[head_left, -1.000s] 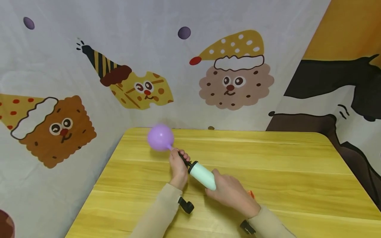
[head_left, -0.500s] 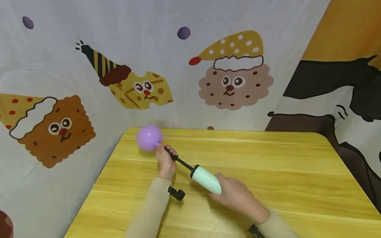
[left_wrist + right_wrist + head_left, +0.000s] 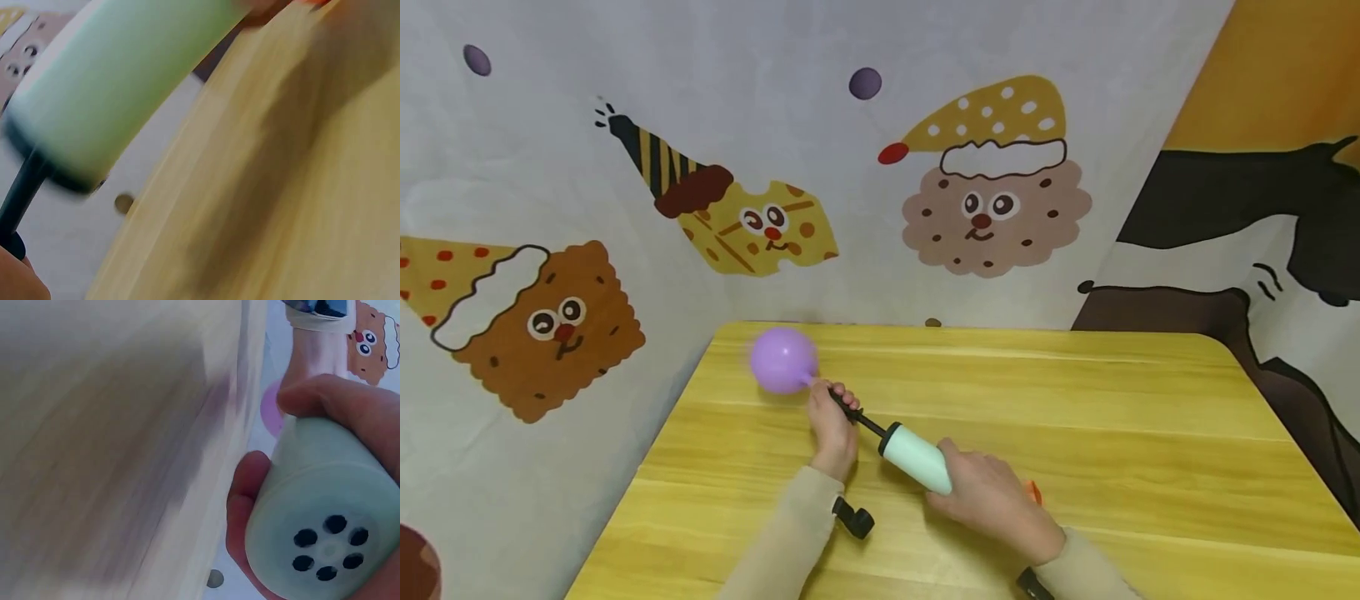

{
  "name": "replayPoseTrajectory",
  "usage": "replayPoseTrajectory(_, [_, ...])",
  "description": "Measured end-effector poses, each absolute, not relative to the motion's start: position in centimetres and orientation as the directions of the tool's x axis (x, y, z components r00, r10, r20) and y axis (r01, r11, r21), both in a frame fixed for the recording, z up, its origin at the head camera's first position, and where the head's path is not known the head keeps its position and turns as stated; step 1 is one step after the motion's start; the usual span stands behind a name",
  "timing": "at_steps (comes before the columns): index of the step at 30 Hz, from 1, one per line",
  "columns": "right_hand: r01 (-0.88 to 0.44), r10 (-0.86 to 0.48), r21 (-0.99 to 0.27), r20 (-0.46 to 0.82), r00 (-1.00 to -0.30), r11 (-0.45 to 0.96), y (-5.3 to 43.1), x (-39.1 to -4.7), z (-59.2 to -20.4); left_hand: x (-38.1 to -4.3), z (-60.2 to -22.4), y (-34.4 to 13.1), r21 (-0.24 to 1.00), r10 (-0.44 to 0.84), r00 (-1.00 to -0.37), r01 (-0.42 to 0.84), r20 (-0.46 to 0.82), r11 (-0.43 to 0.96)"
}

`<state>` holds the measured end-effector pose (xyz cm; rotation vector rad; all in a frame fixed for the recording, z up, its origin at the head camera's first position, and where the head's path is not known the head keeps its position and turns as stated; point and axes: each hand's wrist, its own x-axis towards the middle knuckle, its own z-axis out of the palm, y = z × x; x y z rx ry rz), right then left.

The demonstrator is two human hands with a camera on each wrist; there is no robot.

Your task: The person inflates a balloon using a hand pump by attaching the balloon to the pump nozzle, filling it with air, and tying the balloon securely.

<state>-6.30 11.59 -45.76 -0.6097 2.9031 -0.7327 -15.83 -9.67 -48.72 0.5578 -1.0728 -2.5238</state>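
Grip: right hand [image 3: 996, 497] curled round the barrel of a mint-green pump [image 3: 916, 458]; left hand [image 3: 832, 427] closed on its black end [image 3: 844, 403]. Backdrop [image 3: 820, 58], cloth, printed with cartoon faces. Table [image 3: 1150, 417], wood-grained, yellow. Pump, slanted above table, black rod [image 3: 872, 427] partly showing. Balloon [image 3: 783, 360], purple, round, neck at left thumb, over table's far left area. Orange item [image 3: 1035, 492], partly hidden beside right hand.

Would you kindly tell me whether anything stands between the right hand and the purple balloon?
Yes: the pale green pump cylinder, its black rod and the left hand, which grips the rod's far end, lie between the right hand and the purple balloon.
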Motion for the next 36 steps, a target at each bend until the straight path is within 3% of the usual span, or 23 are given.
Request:
replayPoseTrajectory(6, [-0.349, -0.365, -0.473, 0.063, -0.929, 0.809, 10.8, -7.1, -45.8, -14.7, -48.0, -7.1, 0.767, -0.358, -0.909, 0.072, -0.213, -0.638])
replayPoseTrajectory(11, [-0.351, -0.365, -0.491, 0.07, -0.928, 0.798, 10.4, -7.1, -45.2, -15.3, -47.2, -7.1, 0.791, -0.351, -0.91, 0.043, -0.222, -0.61])
replayPoseTrajectory(22, [-0.327, -0.375, -0.538, 0.021, -0.927, 0.777, 13.2, -5.3, -44.3, -17.7, -46.0, -10.8, 0.754, -0.431, -0.878, 0.135, -0.21, -0.643])
replayPoseTrajectory(30, [-0.289, -0.385, -0.55, -0.065, -0.921, 0.784, 13.1, -5.4, -44.7, -16.4, -47.0, -9.9, 0.761, -0.38, -0.892, 0.066, -0.244, -0.645])
replayPoseTrajectory(36, [-0.289, -0.385, -0.556, -0.061, -0.921, 0.78, 11.5, -6.6, -44.8, -14.8, -47.3, -7.6, 0.777, -0.29, -0.921, -0.02, -0.259, -0.629])
